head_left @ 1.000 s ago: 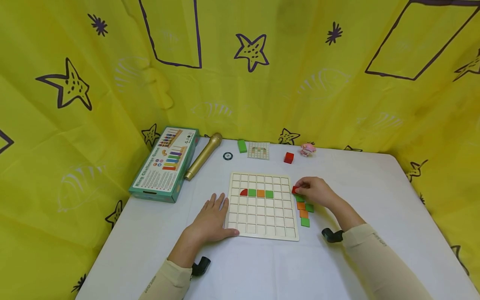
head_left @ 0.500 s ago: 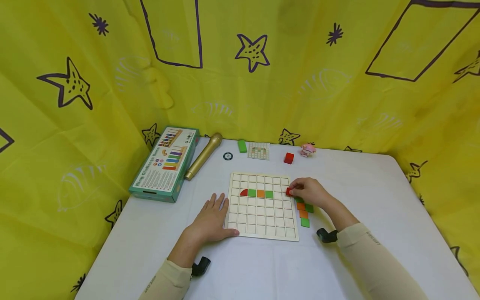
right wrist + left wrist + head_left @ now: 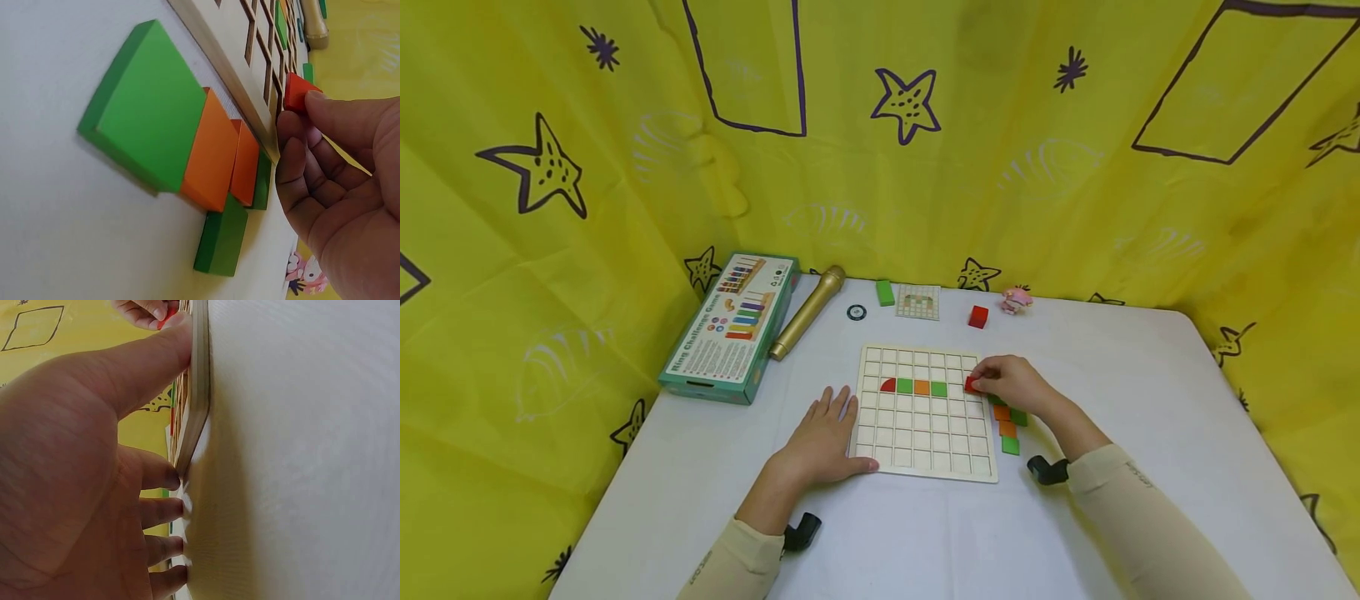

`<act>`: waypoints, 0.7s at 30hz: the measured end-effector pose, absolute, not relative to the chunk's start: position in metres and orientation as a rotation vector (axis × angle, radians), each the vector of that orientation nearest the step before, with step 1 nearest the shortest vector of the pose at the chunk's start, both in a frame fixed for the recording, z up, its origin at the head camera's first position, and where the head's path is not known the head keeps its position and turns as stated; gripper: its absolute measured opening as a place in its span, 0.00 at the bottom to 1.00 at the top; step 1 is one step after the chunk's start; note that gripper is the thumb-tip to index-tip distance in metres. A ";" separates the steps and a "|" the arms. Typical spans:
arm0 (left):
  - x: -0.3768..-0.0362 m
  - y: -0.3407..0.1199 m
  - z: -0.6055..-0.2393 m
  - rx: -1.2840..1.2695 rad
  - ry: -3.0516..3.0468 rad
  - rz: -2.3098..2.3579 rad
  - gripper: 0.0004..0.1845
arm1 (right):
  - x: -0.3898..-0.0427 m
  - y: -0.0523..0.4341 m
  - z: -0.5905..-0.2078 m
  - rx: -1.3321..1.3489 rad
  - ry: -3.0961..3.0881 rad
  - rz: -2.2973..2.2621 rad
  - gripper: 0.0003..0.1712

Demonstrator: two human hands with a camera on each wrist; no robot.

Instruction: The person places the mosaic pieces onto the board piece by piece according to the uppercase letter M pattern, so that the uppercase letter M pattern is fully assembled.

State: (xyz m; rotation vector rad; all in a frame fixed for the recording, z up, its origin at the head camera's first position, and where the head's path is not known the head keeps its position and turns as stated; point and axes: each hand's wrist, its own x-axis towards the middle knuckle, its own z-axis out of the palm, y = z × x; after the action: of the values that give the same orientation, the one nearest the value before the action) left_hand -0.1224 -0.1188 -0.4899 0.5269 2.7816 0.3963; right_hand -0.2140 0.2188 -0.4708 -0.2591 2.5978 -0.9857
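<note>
A pale wooden grid board (image 3: 931, 423) lies mid-table. One row of it holds a red quarter-round tile (image 3: 888, 385), a green tile (image 3: 905, 387), an orange tile (image 3: 922, 387) and another green tile (image 3: 938, 389). My right hand (image 3: 1015, 387) pinches a red tile (image 3: 296, 94) between thumb and fingers over the board's right columns; its full outline is partly covered. With fingers spread straight, my left hand (image 3: 816, 442) rests along the board's left edge, thumb on the near-left corner. Several loose green and orange tiles (image 3: 211, 150) lie just right of the board.
Behind the board are a pattern card (image 3: 917, 302), a green block (image 3: 885, 292), a red cube (image 3: 978, 317), a pink figurine (image 3: 1017, 300) and a black-and-white chip (image 3: 857, 312). A gold microphone (image 3: 807, 314) and a game box (image 3: 730, 329) stand at the left.
My right hand has carried the red tile leftward from beside the loose tiles to over the board's right columns. The left hand has stayed in place.
</note>
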 end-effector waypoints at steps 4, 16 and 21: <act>-0.123 -0.119 -0.490 0.529 2.782 0.386 0.59 | -0.215 0.215 -0.470 -0.280 2.604 -0.969 0.08; -0.123 -0.118 -0.489 0.524 2.779 0.391 0.59 | -0.217 0.207 -0.472 -0.319 2.590 -0.941 0.08; -0.123 -0.119 -0.487 0.523 2.774 0.394 0.59 | -0.219 0.205 -0.473 -0.340 2.580 -0.940 0.07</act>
State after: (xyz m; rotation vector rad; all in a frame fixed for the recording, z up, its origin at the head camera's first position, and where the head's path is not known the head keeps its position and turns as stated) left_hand -0.1231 -0.1186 -0.4873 0.5226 2.7738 0.3940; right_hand -0.2187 0.2053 -0.4728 -0.3401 2.5799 -0.9397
